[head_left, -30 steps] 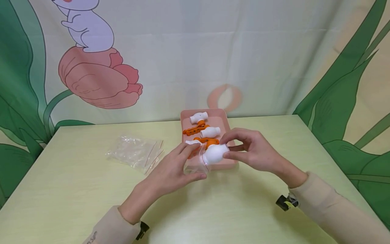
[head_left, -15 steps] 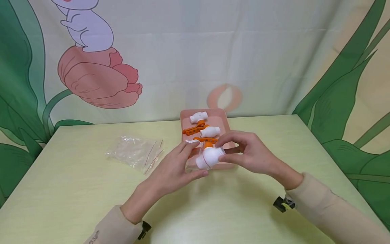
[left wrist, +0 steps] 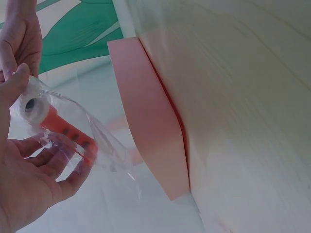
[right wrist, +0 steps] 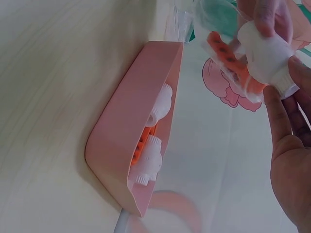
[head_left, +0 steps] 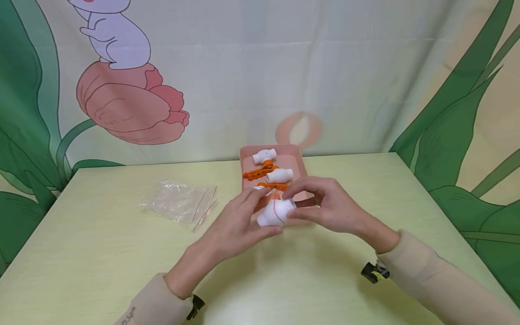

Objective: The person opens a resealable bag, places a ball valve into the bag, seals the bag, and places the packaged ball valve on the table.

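Observation:
A white plastic ball valve (head_left: 273, 213) with an orange handle is partly inside a clear zip bag (left wrist: 114, 160) held above the front of the pink tray. My right hand (head_left: 331, 205) pinches the valve's ribbed end between thumb and fingers. On the other side, my left hand (head_left: 229, 228) holds the bag's mouth, its thumb below and fingers above. The orange handle (left wrist: 68, 133) lies inside the film in the left wrist view. The right wrist view shows the valve's ribbed end still outside the bag, in the right fingers.
The pink tray (head_left: 302, 167) stands at the table's back edge and holds several more white valves (head_left: 280, 175) with orange handles. Clear zip bags (head_left: 178, 203) lie flat to its left on the pale table (head_left: 101, 253). A printed curtain (head_left: 252, 90) hangs behind.
The right hand has moved left and slightly down, pushing the ball valve deeper into the bag. The bag's red line now crosses the valve's body. The left hand has barely moved.

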The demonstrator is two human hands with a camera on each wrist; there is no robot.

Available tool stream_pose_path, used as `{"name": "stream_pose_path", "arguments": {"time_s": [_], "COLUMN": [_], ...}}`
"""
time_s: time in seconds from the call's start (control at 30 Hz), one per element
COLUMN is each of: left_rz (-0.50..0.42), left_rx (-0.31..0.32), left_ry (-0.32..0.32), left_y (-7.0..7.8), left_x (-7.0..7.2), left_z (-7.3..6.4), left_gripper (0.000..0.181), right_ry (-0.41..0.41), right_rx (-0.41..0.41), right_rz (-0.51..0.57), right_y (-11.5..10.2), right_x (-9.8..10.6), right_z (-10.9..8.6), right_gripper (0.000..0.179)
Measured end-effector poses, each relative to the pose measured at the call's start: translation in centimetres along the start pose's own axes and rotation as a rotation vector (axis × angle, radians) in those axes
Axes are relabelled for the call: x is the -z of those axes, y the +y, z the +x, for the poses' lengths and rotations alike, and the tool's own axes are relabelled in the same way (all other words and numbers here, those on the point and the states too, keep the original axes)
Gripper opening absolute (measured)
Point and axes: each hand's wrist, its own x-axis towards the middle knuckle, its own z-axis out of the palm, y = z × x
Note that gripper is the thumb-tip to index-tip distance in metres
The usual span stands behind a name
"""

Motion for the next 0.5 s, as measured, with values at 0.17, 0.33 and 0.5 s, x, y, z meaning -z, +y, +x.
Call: {"name": "stream_pose_path", "arguments": {"time_s": [0.17, 0.33, 0.5], "left_rz": [0.031, 0.029, 0.018], "left_rx": [-0.01, 0.009, 0.016], "left_ry": [-0.006, -0.017, -0.017], "left_y": [0.35, 0.38, 0.27], "left_x": [-0.12, -0.23, -0.42], "left_z": [0.25, 0.04, -0.15], "left_gripper": [0.069, 0.069, 0.07], "right_ry": [-0.022, -0.041, -0.084], "right_rx": [0.01, 0.009, -0.021], "right_rz": [0.007, -0.011, -0.021], "right_y": [0.02, 0.02, -0.13], "right_x": [-0.48, -0.6, -0.4], "right_z": [0.28, 0.29, 0.32], "right_gripper": [0.029, 0.03, 0.027]}}
